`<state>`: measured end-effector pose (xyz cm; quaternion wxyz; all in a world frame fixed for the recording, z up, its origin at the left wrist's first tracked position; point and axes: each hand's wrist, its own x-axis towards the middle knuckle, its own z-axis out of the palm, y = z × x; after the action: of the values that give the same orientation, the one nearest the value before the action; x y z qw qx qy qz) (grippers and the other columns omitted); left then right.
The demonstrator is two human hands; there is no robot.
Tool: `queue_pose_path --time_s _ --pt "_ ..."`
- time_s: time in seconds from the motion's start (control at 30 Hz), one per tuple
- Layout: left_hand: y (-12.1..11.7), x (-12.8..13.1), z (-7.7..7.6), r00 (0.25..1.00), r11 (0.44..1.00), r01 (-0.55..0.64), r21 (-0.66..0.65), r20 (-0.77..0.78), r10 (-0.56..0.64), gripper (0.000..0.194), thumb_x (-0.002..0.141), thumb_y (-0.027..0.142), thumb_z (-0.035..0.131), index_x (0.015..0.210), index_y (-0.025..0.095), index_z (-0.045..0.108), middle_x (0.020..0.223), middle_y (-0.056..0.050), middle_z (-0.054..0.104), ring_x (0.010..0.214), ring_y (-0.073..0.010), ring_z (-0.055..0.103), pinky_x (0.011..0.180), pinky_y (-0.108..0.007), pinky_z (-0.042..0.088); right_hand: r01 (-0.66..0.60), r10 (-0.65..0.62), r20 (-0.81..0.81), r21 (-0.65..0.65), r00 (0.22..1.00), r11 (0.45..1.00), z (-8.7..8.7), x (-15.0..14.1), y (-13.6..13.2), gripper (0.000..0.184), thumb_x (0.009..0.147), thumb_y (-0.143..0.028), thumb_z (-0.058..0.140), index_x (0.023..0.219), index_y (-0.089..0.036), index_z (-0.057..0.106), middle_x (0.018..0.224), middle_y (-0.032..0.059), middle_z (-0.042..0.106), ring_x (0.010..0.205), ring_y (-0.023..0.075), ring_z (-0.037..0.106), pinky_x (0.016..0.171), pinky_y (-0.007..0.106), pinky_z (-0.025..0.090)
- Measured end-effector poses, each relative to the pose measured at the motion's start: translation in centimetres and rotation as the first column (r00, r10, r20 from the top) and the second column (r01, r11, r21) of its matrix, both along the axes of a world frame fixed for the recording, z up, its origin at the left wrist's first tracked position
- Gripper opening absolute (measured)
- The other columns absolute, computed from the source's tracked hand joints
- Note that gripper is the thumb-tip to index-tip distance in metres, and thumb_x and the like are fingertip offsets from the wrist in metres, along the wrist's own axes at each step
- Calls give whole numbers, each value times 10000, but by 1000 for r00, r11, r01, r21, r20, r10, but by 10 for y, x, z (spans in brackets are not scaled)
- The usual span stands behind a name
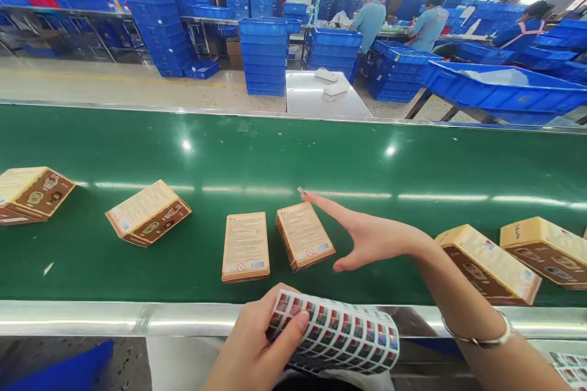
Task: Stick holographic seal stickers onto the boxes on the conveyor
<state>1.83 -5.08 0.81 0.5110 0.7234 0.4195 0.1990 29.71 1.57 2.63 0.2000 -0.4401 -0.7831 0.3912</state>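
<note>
My left hand [263, 339] grips a curled sheet of stickers [351, 336] in front of the belt's near edge, thumb on top. Small square shiny labels in rows cover the sheet. Over the belt, my right hand [367, 235] is open, thumb and index finger spread apart. A small pale, shiny patch shows at its index fingertip; whether it is a sticker or the nail I cannot tell. Just left of that hand lies a tan and brown printed box [306, 233], slightly turned. Beside it is a similar box [246, 244], lying flat with its text and barcode side up.
A green conveyor belt [257, 153] with metal edges runs across. More boxes lie at left [149, 214] and right [490, 263], some tilted. Beyond stand stacks of blue crates [263, 58], a pale table [316, 98] and several people at work. More stickers [571, 369] show at lower right.
</note>
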Motion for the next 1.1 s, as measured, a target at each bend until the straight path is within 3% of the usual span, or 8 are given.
queue_pose_path --time_s 0.1,0.17,0.2,0.3,0.57,0.83,1.0,1.1 --pt "3 -2 -6 992 969 79 235 74 -98 146 993 284 515 921 212 620 982 -53 720 904 -188 685 788 -265 572 280 -285 -235 -56 929 958 6 -5 -16 692 826 -416 744 1460 -335 479 1564 46 444 1451 300 391 1144 528 406" --pt "5 0 -11 986 897 115 428 62 -156 103 970 206 541 903 202 619 1310 -104 660 1255 -251 598 1007 -339 542 493 -507 -389 -145 769 858 1 -17 -20 334 897 -456 657 1183 -284 674 1422 74 599 1328 288 538 1067 500 486" --pt "6 3 -12 983 854 144 500 27 -181 115 964 185 544 872 192 612 1444 -116 578 1389 -278 490 1081 -372 506 564 -591 -419 -203 689 801 -4 -23 -21 262 906 -471 643 1042 -257 705 1358 82 645 1251 280 596 1038 484 505" --pt "7 10 -13 965 777 259 573 -120 -233 159 964 179 551 811 169 594 1602 -148 381 1506 -307 298 1130 -400 483 618 -716 -386 -362 582 698 -17 -40 -19 285 876 -499 673 868 -216 705 1277 84 689 1089 246 661 996 434 508" --pt "10 13 -7 931 762 364 535 -205 -301 125 954 187 576 840 153 616 1612 -186 305 1500 -304 256 1105 -420 515 651 -771 -292 -416 565 635 -19 -54 -20 312 813 -519 707 784 -211 671 1256 77 682 987 225 636 794 329 505" --pt "14 11 -3 918 775 398 492 -204 -341 118 969 195 568 883 148 634 1629 -144 285 1515 -280 221 1136 -404 489 679 -736 -231 -287 636 676 -21 -58 -19 311 838 -521 657 807 -213 632 1173 79 695 849 203 645 656 310 502" --pt "18 10 5 906 810 423 406 -190 -379 124 954 160 559 860 146 639 1628 -147 265 1514 -287 211 1164 -419 451 776 -772 -144 -38 619 630 -23 -67 -24 221 859 -434 628 798 -222 620 1029 77 731 922 242 675 846 412 527" --pt "21 10 9 888 823 459 335 -209 -410 136 951 149 548 859 136 647 1629 -149 249 1518 -287 188 1189 -410 415 806 -799 -122 18 589 592 -23 -75 -27 206 876 -410 612 785 -225 617 964 64 738 896 238 684 852 418 532"
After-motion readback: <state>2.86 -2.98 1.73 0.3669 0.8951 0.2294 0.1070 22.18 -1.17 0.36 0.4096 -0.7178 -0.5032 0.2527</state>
